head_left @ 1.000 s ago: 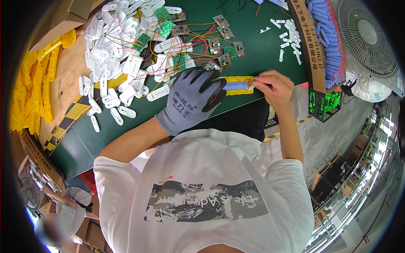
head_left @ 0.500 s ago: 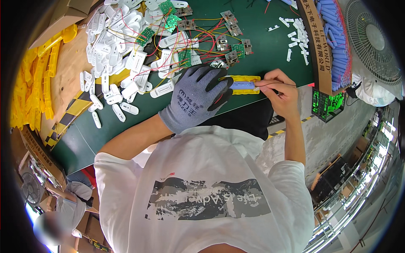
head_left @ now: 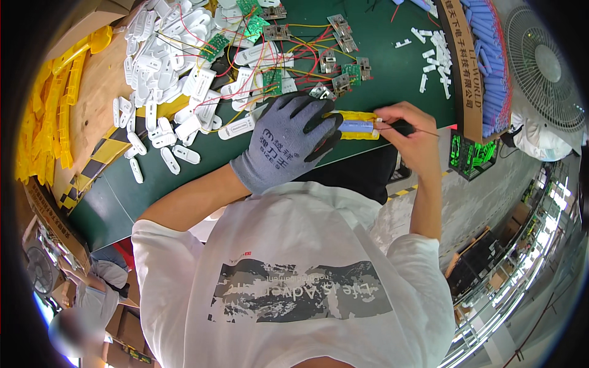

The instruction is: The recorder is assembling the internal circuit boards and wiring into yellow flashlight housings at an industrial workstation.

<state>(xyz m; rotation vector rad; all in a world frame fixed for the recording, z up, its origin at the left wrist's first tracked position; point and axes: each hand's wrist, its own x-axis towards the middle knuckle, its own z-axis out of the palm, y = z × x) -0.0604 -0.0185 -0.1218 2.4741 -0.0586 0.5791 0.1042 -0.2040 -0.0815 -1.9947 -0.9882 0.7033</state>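
Observation:
My left hand (head_left: 291, 138), in a grey knit glove with black-coated fingers, is closed around the left part of a yellow plastic housing (head_left: 359, 135). A blue cylindrical battery cell (head_left: 357, 126) lies lengthwise in the housing, its left end hidden under the gloved fingers. At the housing's right end, my bare right hand (head_left: 412, 136) has thumb and forefinger bent round a thin dark wire (head_left: 423, 130) that trails off to the right. The exact pinch point is too small to make out.
White plastic covers (head_left: 165, 55) lie heaped at left, beside wired circuit boards (head_left: 342, 32). Small white parts (head_left: 434, 55) are further right, near a carton (head_left: 468, 80) of blue cells. Yellow housings (head_left: 46, 122) fill the left side. A fan (head_left: 546, 64) stands far right.
My right hand's fingers have shifted slightly at the housing's end, and a gap shows between thumb and forefinger. The left hand keeps its hold. The whole view has shifted a little.

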